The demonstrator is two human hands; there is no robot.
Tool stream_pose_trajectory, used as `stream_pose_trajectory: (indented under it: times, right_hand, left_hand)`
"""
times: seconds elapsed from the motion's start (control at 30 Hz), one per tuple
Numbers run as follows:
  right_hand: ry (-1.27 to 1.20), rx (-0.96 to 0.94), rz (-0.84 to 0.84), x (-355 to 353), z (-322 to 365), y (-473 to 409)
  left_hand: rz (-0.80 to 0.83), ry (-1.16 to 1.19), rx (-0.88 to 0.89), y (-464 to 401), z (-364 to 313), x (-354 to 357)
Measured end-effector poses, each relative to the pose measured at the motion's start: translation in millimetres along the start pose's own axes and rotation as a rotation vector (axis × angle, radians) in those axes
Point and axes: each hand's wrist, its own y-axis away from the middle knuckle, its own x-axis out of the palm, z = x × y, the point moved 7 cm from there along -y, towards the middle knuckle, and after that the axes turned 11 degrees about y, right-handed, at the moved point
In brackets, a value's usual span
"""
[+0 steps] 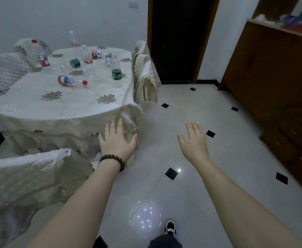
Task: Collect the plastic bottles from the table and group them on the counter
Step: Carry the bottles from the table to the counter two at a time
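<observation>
From the head camera, both arms are reaching out bare over a glossy pale tiled floor [209,113] set with small black diamond insets. The left hand [117,140] is hanging flat, fingers spread wide and gripping nothing, a string of dark round wooden beads [113,160] circling its wrist; it is showing just in front of the draped corner of the table [57,108]. The right hand [194,140] is hovering over the tiles, fingers likewise fanned apart and empty. The table is wearing a cream, embossed cloth with embroidered floral patches and a lacy hem, falling in soft folds. On it, the plastic bottles [87,59] are sitting scattered toward the far side: clear, thin-walled, some upright, some toppled. A red-labelled one [71,81] is lying on its side with a red cap; a green-labelled one [116,70] is standing upright near the right edge; all are looking empty, though the blur is making that hard to confirm. Chairs in matching cream covers [146,68] are ringing the table. At right, a dark wooden counter [272,68] is running along the wall, its top carrying blurred items that cannot be identified.
</observation>
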Motion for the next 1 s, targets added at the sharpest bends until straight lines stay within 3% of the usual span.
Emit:
stream_pose_trajectory:
  times: [0.33,0.67,1.0]
  right_hand:
    - [-0.045,-0.235,0.060,18,44,-231]
    - [-0.108,-0.398,0.191,99,126,-350]
    - [-0.206,-0.495,0.222,169,252,-479]
  left_hand:
    - [-0.084,-0.021,-0.206,-165,-26,28]
    - [-0.144,-0.065,-0.364,-264,19,42]
    - [-0.198,-0.021,-0.439,-406,100,43]
